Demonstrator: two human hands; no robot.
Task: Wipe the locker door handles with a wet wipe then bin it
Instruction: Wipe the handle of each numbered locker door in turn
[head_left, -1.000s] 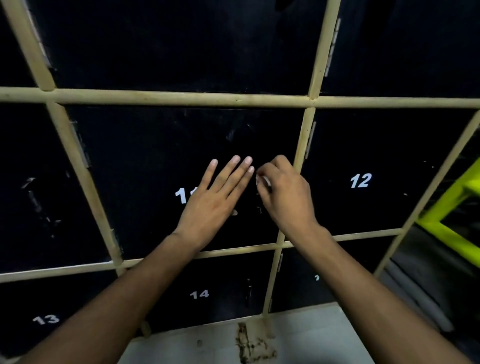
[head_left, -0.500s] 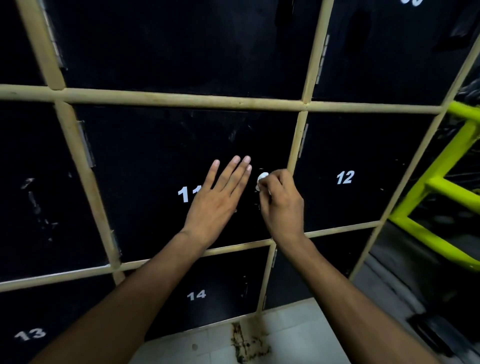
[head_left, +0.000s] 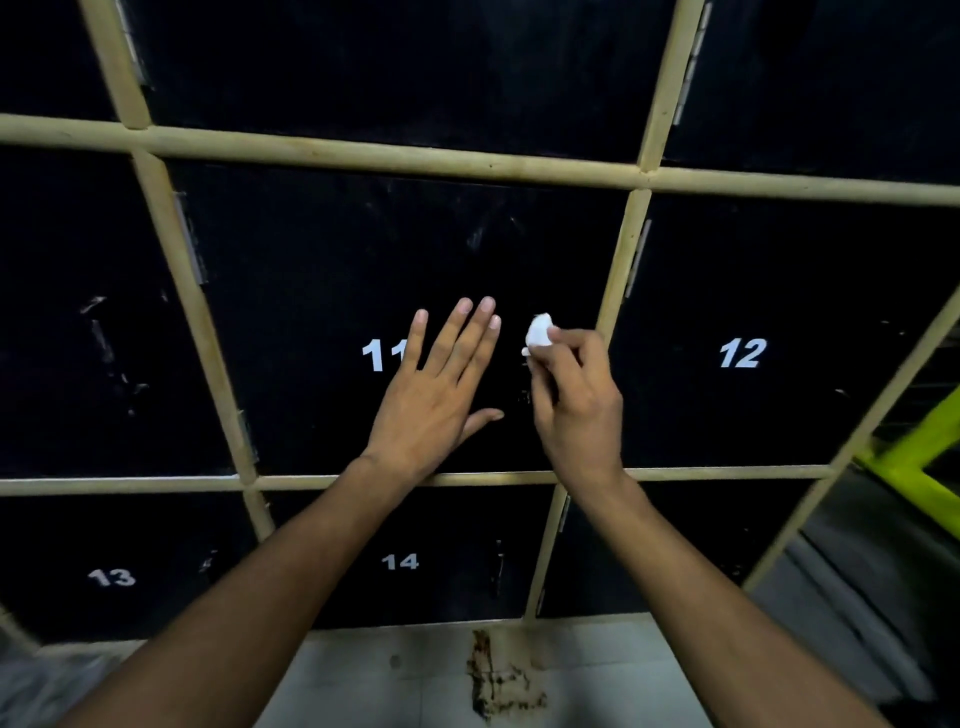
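Head view. Since the frame half a second earlier, the wet wipe (head_left: 538, 331) shows further clear of the fingertips and sits slightly higher on door 11 (head_left: 322, 291). The left hand (head_left: 431, 395) has kept its place on that door.

Current state: the left hand lies flat against door 11, fingers straight and thumb spread, holding nothing and partly covering the painted number. The right hand (head_left: 576, 410) pinches the wipe, bunched into a small white wad, between thumb and fingertips. The wad is at the right edge of door 11, just beside the wooden upright (head_left: 615, 291) that separates it from door 12 (head_left: 779, 291). The handle of door 11 cannot be made out, being dark on a dark panel. Whether the wad is on it or only beside it cannot be told.

Risks noted:
- The wad is held at the fingertips only. A firm rub against an edge could likely pull it free, and it would fall to the tiled floor (head_left: 363, 675).
- In this poor light a pass may cover bare panel and miss the handle.
- A tightly bunched wipe presents little surface, so it may leave part of the handle untouched.
- If the left hand eases off, the door may shift under the rubbing.
- The slim vertical handle on door 14 (head_left: 498, 566) sits lower and could be overlooked.
- No bin is in view, so disposal calls for turning away with the wipe in hand.
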